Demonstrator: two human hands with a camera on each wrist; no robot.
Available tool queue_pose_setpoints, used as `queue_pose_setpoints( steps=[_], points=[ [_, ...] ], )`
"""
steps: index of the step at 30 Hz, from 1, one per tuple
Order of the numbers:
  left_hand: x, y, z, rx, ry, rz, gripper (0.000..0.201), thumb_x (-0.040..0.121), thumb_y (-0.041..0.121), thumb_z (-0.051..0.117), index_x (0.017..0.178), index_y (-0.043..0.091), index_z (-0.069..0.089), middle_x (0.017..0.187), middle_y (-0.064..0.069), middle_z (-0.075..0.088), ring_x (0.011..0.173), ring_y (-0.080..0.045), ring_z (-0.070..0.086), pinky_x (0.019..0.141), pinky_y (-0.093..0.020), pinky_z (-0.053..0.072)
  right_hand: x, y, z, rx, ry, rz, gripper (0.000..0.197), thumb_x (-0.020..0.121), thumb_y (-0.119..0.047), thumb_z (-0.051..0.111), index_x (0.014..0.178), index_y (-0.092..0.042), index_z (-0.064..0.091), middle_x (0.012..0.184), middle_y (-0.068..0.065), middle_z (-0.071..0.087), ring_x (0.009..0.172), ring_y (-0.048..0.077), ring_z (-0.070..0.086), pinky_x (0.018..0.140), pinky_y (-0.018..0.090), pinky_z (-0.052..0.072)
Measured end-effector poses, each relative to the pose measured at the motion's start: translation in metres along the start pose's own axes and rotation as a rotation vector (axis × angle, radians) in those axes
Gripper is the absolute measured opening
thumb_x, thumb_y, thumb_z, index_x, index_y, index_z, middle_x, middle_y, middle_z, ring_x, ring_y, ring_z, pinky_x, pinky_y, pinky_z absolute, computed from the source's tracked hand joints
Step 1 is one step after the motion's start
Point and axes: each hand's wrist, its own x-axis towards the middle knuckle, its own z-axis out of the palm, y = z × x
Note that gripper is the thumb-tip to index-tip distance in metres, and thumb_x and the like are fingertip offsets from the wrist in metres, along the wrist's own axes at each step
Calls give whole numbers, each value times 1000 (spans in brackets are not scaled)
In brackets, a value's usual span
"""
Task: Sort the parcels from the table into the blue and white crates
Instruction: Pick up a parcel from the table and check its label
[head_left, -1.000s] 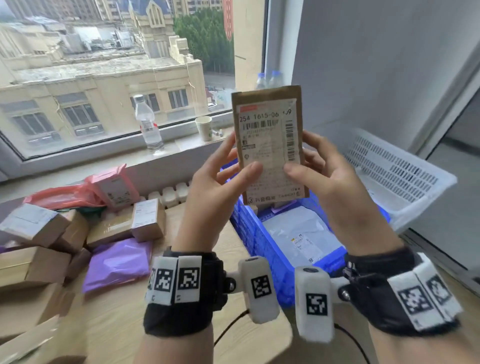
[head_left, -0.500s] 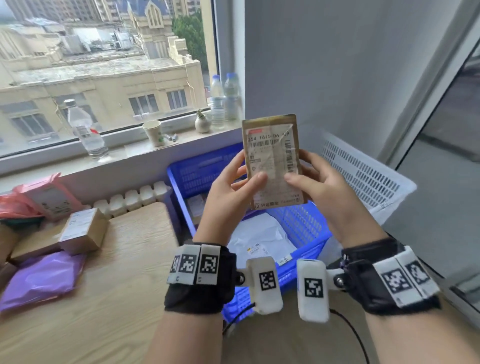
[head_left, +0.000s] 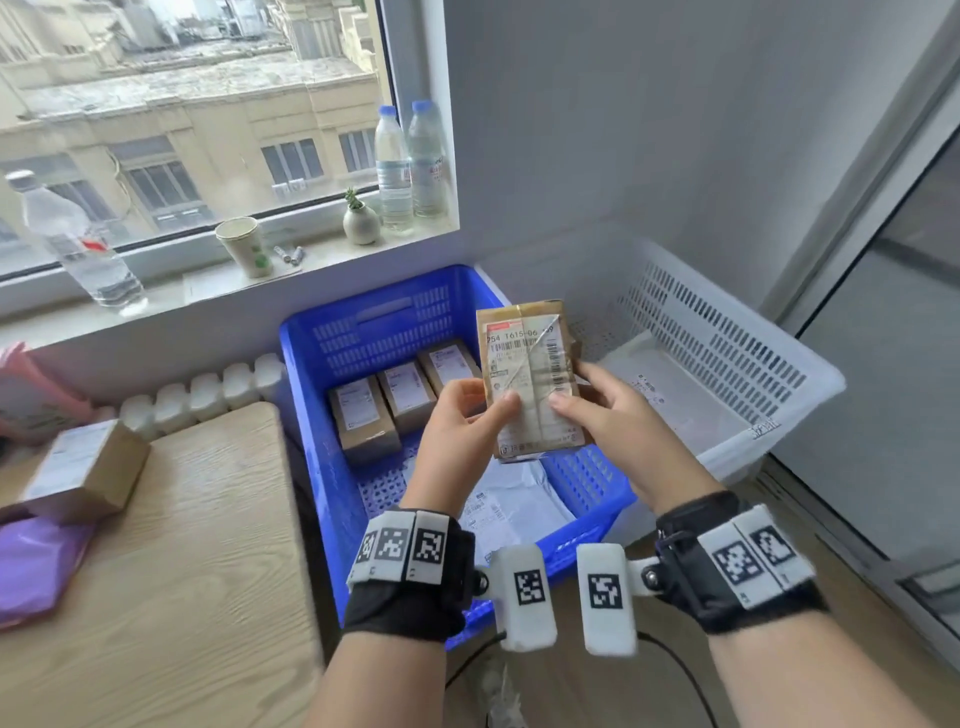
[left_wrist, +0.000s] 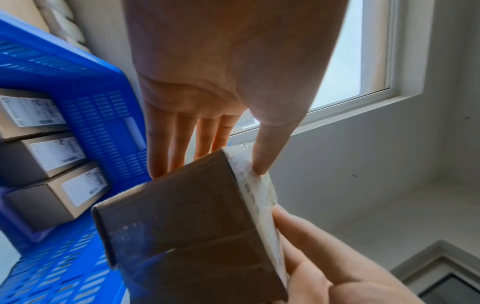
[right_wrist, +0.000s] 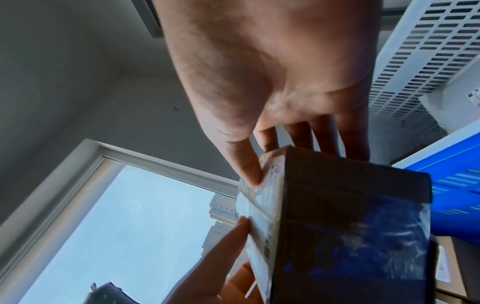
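A brown cardboard parcel (head_left: 530, 379) with a white shipping label is held upright over the blue crate (head_left: 322, 410), near its right wall. My left hand (head_left: 467, 415) pinches its left side, thumb on the label and fingers behind. My right hand (head_left: 608, 410) pinches the right side the same way. The left wrist view shows the parcel (left_wrist: 187, 226) from below between thumb and fingers; the right wrist view shows the parcel (right_wrist: 337, 226) likewise. Three brown boxes (head_left: 405, 395) and a white mailer (head_left: 514, 509) lie in the blue crate. The white crate (head_left: 727, 364) stands just right of it.
The wooden table (head_left: 182, 545) at left carries a brown box (head_left: 83, 473), a purple mailer (head_left: 31, 571) and a pink parcel (head_left: 31, 395). On the windowsill stand water bottles (head_left: 410, 166), a paper cup (head_left: 244, 254) and a small vase (head_left: 361, 223). A wall stands behind the crates.
Both hands have lowered the parcel from in front of my face down toward the blue crate. My view has swung right and down, off the table's parcels.
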Motion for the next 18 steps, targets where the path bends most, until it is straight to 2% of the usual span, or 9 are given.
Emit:
queue_pose_setpoints(
  steps=[2, 4, 6, 10, 14, 16, 18],
  points=[
    [22, -7, 0, 16, 23, -33, 24, 91, 31, 68, 110, 21, 58, 111, 2, 70, 102, -14, 68, 86, -36, 56, 25, 7, 1, -25, -24, 39, 37, 94, -19, 63, 130, -28, 60, 115, -6, 72, 105, 12, 69, 98, 42, 53],
    [45, -11, -1, 24, 51, -55, 25, 92, 31, 67, 112, 20, 59, 110, 3, 70, 101, -12, 67, 79, -31, 54, 52, 14, 4, -33, -56, 57, 36, 95, -18, 62, 130, -27, 60, 117, -5, 72, 108, 13, 68, 99, 41, 52],
    [68, -15, -4, 27, 81, -82, 25, 92, 31, 65, 113, 19, 59, 110, 3, 69, 101, -13, 66, 77, -30, 53, 78, 20, 8, -47, -87, 69, 36, 96, -16, 60, 131, -25, 60, 118, -6, 71, 108, 12, 68, 99, 38, 52],
    [106, -21, -14, 36, 107, -155, 27, 93, 30, 64, 117, 19, 60, 114, 0, 68, 104, -16, 67, 90, -42, 56, 124, 27, 19, -74, -123, 124, 38, 97, -17, 59, 135, -26, 57, 116, -9, 71, 101, 7, 69, 87, 27, 55],
    [131, -27, -28, 61, 124, -209, 28, 95, 28, 62, 122, 18, 61, 112, -2, 70, 100, -17, 69, 90, -44, 56, 161, 35, 32, -97, -177, 169, 38, 97, -17, 59, 134, -26, 57, 120, -6, 69, 104, 11, 69, 89, 37, 58],
    [141, -32, -33, 91, 143, -231, 26, 97, 28, 58, 121, 21, 61, 107, -1, 70, 96, -17, 69, 87, -42, 57, 178, 39, 39, -100, -223, 200, 38, 98, -17, 58, 134, -28, 57, 119, -6, 69, 104, 11, 68, 84, 34, 59],
    [151, -37, -37, 126, 153, -248, 20, 99, 27, 54, 118, 30, 60, 98, 3, 69, 86, -13, 65, 79, -38, 57, 196, 44, 46, -108, -272, 215, 37, 98, -16, 58, 132, -30, 57, 117, -6, 69, 101, 12, 69, 76, 30, 60]
  ],
)
